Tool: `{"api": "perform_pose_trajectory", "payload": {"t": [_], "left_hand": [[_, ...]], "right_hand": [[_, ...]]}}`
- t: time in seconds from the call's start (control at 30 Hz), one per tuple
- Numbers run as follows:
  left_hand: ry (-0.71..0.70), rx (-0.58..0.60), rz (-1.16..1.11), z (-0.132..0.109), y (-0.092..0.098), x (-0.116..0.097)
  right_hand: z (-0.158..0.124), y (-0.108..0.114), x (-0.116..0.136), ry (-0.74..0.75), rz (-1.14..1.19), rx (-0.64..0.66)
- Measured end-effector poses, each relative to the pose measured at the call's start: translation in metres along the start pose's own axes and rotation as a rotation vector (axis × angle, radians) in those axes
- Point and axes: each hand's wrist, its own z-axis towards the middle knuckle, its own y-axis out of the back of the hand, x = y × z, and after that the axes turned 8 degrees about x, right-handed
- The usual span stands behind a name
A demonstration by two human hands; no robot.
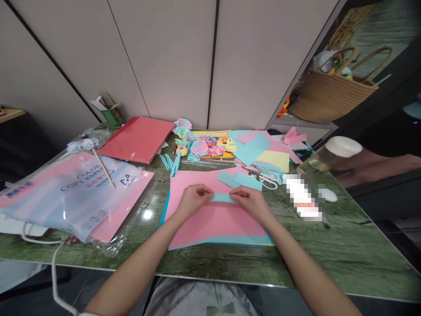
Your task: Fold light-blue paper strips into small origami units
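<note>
— What do the person's hands have hold of?
— A small blue strip (pixel 222 198). The left hand (pixel 192 199) pinches one end and the right hand (pixel 251 202) the other. Each grip is narrow, with the fingers closed on the paper.
— And where does the strip sit?
— Over the far part of a pink sheet (pixel 213 224); whether it touches the sheet cannot be told. The pink sheet lies on the green worktop (pixel 329 250), with the edge of a blue sheet (pixel 256 240) showing beneath it.
— What lies around them?
— White-handled scissors (pixel 269 177) rest near the right hand. A pack of colour paper (pixel 66 193) lies well to the left with a wooden stick (pixel 103 169) across it. Paper flowers (pixel 204 147) are heaped farther back.
</note>
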Motion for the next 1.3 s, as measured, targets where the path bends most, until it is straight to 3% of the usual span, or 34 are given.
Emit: {"api": "perform_pose_trajectory", "payload": {"t": [0.57,1.1,1.2,1.3], "left_hand": [[-0.033,0.116,0.387,-0.002,0.002,0.002],[-0.043,0.124,0.633,-0.002,-0.004,0.004],[-0.091,0.129,0.707,-0.001,-0.003,0.005],[-0.198,0.235,0.810,0.003,0.001,0.005]], "right_hand": [[0.006,-0.011,-0.011,0.117,-0.430,0.029],[0.006,-0.012,-0.011,0.073,-0.546,0.021],[0.005,-0.012,-0.011,0.076,-0.586,0.002],[0.004,-0.011,-0.008,0.104,-0.653,0.014]]}}
